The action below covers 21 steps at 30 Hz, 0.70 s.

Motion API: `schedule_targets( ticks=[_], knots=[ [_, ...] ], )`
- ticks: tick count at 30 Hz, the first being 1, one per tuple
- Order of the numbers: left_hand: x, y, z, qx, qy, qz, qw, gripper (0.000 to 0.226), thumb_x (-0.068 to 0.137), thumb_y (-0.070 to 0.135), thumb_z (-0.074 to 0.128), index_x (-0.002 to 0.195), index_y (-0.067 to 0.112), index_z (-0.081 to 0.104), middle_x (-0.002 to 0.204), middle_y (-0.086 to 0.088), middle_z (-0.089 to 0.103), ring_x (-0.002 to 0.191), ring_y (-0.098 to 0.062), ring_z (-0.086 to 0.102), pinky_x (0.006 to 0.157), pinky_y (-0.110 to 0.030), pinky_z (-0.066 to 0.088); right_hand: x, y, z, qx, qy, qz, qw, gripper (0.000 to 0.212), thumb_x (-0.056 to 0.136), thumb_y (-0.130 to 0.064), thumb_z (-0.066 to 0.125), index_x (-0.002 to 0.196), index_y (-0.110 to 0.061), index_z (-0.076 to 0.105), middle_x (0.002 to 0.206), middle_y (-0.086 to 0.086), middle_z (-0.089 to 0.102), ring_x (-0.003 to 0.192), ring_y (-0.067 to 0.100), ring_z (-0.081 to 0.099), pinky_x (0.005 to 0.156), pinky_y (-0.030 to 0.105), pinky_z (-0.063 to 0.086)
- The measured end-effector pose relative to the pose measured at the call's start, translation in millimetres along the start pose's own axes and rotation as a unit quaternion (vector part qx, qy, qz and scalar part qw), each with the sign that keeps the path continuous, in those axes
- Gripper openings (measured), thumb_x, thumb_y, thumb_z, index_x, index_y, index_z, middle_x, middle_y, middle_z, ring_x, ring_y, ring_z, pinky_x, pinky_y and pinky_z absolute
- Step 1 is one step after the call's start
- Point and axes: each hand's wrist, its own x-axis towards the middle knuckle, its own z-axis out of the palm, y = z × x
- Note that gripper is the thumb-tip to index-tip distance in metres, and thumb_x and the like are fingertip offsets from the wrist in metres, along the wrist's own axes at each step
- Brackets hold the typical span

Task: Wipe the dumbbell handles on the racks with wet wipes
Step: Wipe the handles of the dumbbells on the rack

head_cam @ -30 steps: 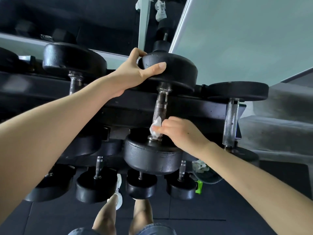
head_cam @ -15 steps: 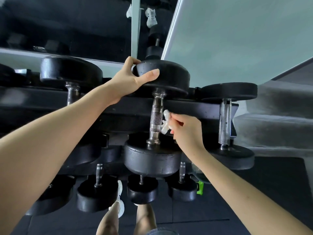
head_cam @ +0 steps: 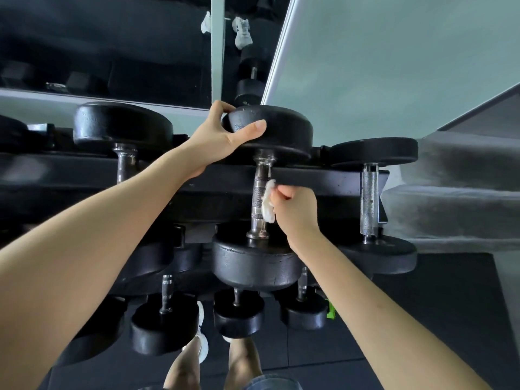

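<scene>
A large black dumbbell lies across the top tier of the black rack (head_cam: 323, 180), its knurled chrome handle (head_cam: 259, 197) in the middle of the view. My left hand (head_cam: 222, 136) grips the rim of its far head (head_cam: 278, 128), thumb along the front edge. My right hand (head_cam: 295, 209) pinches a crumpled white wet wipe (head_cam: 268, 202) and holds it against the right side of the handle, about halfway along. The near head (head_cam: 253, 266) sits below the hand.
Another dumbbell with a chrome handle (head_cam: 369, 201) lies to the right, one more (head_cam: 123, 161) to the left. Smaller dumbbells (head_cam: 166, 325) fill the lower tier. A mirror and a pale wall rise behind. My legs and white shoes stand on dark floor mats.
My right hand slid the wipe from the near end of the handle to its middle on the right side. My left hand kept its hold on the far head.
</scene>
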Motion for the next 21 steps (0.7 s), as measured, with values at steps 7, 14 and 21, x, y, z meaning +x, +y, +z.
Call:
schedule_targets(
  ticks=[7,14,21],
  knots=[
    [-2,0,3,-0.008,0.008,0.003,1.0,0.056,0.073,0.061,0.067,0.111,0.031,0.039,0.094,0.012,0.051,0.094,-0.01,0.05,0.07,-0.019,0.038,1,-9,0,-0.027,0.022,0.014,0.999,0.037,0.093,-0.009,0.048,0.056,-0.011,0.053,0.058,0.001,0.054,0.059,0.015,0.052,0.065,0.025,0.044],
    [-6,4,1,-0.001,0.003,-0.004,1.0,0.054,0.075,0.061,0.065,0.111,0.032,0.037,0.103,0.01,0.049,0.101,-0.014,0.048,0.08,-0.024,0.035,-12,-1,-5,-0.153,-0.084,0.13,0.976,0.022,0.087,-0.007,0.048,0.066,-0.008,0.052,0.072,0.009,0.055,0.068,0.021,0.049,0.062,0.026,0.039],
    [-11,8,-1,-0.001,-0.013,-0.008,1.0,0.057,0.074,0.062,0.066,0.112,0.031,0.036,0.119,0.002,0.05,0.109,-0.017,0.049,0.086,-0.027,0.036,-29,-31,-5,-0.548,-0.137,-0.01,0.825,0.018,0.088,-0.024,0.06,0.093,-0.009,0.051,0.072,0.0,0.048,0.072,0.023,0.05,0.057,0.027,0.037]
  ],
)
